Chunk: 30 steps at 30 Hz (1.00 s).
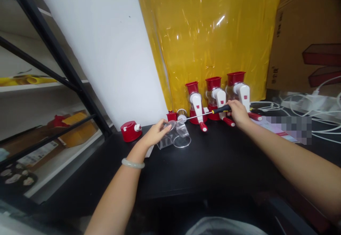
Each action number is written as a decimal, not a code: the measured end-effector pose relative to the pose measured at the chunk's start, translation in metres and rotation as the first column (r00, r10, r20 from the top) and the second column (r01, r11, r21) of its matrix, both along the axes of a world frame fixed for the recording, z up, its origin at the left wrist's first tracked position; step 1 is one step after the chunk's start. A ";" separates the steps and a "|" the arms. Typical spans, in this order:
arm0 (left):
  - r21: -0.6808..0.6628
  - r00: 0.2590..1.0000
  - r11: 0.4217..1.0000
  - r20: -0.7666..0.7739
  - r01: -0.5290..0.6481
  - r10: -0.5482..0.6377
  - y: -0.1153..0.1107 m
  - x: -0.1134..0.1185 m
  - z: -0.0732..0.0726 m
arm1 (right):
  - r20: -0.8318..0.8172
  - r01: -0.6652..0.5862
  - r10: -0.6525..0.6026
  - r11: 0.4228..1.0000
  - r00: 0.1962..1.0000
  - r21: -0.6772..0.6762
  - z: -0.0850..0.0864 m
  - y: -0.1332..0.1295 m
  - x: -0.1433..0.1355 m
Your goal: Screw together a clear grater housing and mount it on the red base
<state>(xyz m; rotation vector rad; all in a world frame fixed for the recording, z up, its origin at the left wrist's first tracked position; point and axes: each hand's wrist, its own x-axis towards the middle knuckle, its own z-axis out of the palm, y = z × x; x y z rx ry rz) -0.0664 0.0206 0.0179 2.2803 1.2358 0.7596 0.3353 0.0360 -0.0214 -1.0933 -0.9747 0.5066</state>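
Observation:
My left hand [157, 132] grips a clear plastic housing [174, 134] near the middle of the black table. The handle of a black and yellow screwdriver [221, 109] is in my right hand [237, 112], and its long shaft points left, with the tip at the upper right part of the housing. Just behind the housing are a small red part [172, 116] and a metal drum [182, 113]. A red base [131, 131] with a white knob lies to the left of my left hand.
Three red and white crank graters [196, 102] stand at the back by a yellow plastic sheet [213, 32]. White cables [327, 112] and a printed sheet [279, 126] lie at the right. A black-framed shelf [53, 54] rises at the left.

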 end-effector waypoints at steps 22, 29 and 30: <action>0.017 1.000 1.000 0.000 0.001 -0.001 0.000 0.000 0.000 | 0.084 0.008 -0.006 1.000 0.996 -0.016 -0.008 0.007 0.005; 0.013 1.000 1.000 0.007 0.000 0.000 0.002 -0.001 -0.001 | 0.130 0.038 -0.032 0.998 0.991 -0.046 0.001 -0.002 0.002; 0.013 1.000 1.000 0.010 0.000 0.000 0.002 -0.002 -0.002 | 0.123 0.030 -0.025 0.999 0.992 -0.039 0.000 -0.001 0.002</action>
